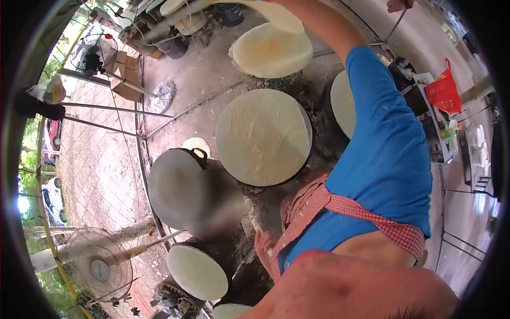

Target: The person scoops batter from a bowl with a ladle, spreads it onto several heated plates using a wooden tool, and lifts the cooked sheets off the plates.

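My right arm in its blue sleeve reaches to the top edge, where my right hand (pixel 289 3) is partly cut off. A thin, pale pancake (pixel 281 17) hangs from it above a griddle bearing another pale round sheet (pixel 273 50). My left hand (pixel 264 242) is low in front of the red checked apron (pixel 311 210), its fingers curled round a pale stick-like thing (pixel 256 222) whose kind I cannot tell. Near it, a large thin pancake (pixel 264 137) covers the middle griddle. The bare grey griddle (pixel 172 189) left of it is partly blurred.
More pale rounds lie on griddles at lower left (pixel 198 272) and right (pixel 344 103). A standing fan (pixel 100 268) and wire fence are at left. A cardboard box (pixel 126 77) and buckets (pixel 190 22) stand at the back. A red bag (pixel 444 91) sits on a side table.
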Demonstrator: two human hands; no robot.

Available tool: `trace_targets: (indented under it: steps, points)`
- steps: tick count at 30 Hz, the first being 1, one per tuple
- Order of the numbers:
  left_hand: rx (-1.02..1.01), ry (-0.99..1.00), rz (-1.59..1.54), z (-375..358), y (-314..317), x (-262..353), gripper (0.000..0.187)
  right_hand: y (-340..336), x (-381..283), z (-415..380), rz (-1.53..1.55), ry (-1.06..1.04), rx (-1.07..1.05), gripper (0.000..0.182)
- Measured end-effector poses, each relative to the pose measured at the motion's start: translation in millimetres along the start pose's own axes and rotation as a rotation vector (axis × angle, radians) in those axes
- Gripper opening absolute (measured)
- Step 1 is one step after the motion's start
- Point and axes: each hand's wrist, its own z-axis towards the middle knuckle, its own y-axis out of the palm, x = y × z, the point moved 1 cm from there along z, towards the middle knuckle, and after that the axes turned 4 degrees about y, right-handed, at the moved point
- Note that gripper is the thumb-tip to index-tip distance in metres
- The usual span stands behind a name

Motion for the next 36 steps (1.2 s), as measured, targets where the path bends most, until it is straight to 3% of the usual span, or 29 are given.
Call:
trace_targets:
  steps: [3, 7, 9, 11, 12, 15, 17, 18, 19, 21, 22, 25, 26, 27, 29, 31, 33, 36]
  points:
    - [0.006, 0.037, -0.041, 8.2, 16.8, -27.9, 0.037, 30.8, -14.7, -32.7, -0.060, -0.043, -0.006, 0.016]
    - [0.037, 0.096, -0.116, 8.4, 39.9, -67.2, 0.036, 114.0, -65.1, -140.4, 0.082, -0.033, 0.057, 0.011]
    - [0.041, 0.113, -0.148, 8.2, 32.2, -57.4, 0.036, 123.3, -101.4, -192.4, 0.220, 0.076, -0.143, 0.012]
    - [-0.033, -0.014, 0.010, -2.1, -12.7, -7.3, 0.036, 143.9, -140.9, -235.4, 0.252, 0.174, -0.403, 0.014]
    - [0.020, -0.013, 0.072, -5.7, -30.4, 15.9, 0.036, 136.5, -144.9, -236.5, 0.258, 0.168, -0.404, 0.014]
    - [0.089, 0.012, 0.077, -14.6, -19.3, 2.3, 0.035, 135.5, -169.7, -251.6, 0.358, 0.212, -0.607, 0.018]
    - [0.089, 0.055, 0.059, -20.8, -22.5, 3.7, 0.035, 129.5, -162.1, -242.8, 0.367, 0.352, -0.794, 0.022]
    - [0.077, 0.087, 0.043, -19.5, -20.6, -1.7, 0.035, 129.4, -156.1, -242.7, 0.421, 0.354, -0.850, 0.037]
    - [0.071, 0.087, 0.036, -21.1, -19.6, -10.4, 0.035, 123.8, -153.2, -246.3, 0.420, 0.345, -0.849, 0.037]
    - [0.002, 0.232, -0.099, -23.2, 3.6, -43.9, 0.035, 108.7, -146.7, -246.5, 0.530, 0.570, -0.796, 0.058]
    - [-0.012, 0.239, -0.104, -26.0, 2.5, -42.3, 0.035, 103.6, -144.1, -246.4, 0.549, 0.636, -0.903, 0.072]
    - [-0.056, 0.233, -0.073, -39.2, -9.8, -34.7, 0.036, 81.5, -162.6, -248.6, 0.627, 0.639, -0.923, 0.070]
    - [-0.078, 0.237, -0.073, -42.6, -19.3, -33.4, 0.036, 72.2, -177.1, -249.1, 0.713, 0.540, -0.687, 0.056]
    - [-0.109, 0.249, -0.083, -44.7, -32.6, -34.2, 0.036, 45.8, -188.5, -234.1, 0.735, 0.496, -0.682, 0.056]
    - [0.010, 0.321, 0.118, -53.4, -89.1, 13.9, 0.037, -8.0, -218.9, -198.4, 0.985, 0.546, -0.929, 0.038]
    - [-0.194, 0.344, 0.003, -50.2, -93.7, -10.8, 0.037, -27.2, -271.4, -185.2, 1.088, 0.303, -0.649, 0.027]
    - [-0.400, 0.410, -0.038, -35.9, -109.4, -10.4, 0.031, -50.3, -329.8, -152.6, 1.541, 0.249, -1.116, 0.024]
    - [-0.528, 0.798, -0.049, -16.2, -141.7, -34.2, 0.024, -79.4, -427.8, -141.8, 1.661, -0.063, -1.491, 0.023]
